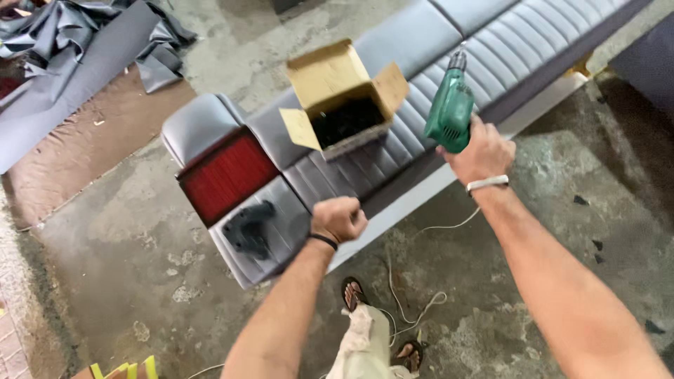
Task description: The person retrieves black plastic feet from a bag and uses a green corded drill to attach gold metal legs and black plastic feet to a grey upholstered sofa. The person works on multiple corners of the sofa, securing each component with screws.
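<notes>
Count: 1 drill [450,109], 1 box [342,95], 1 seat [393,133], 1 black tool [250,228], 2 hands, 2 sandals.

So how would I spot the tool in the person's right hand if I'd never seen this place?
Find the long grey ribbed cushion lying across the concrete floor, with an open cardboard box on it. Just right of the box, the right hand holds up a green power drill, the only bright green thing there, its bit pointing upward.
</notes>
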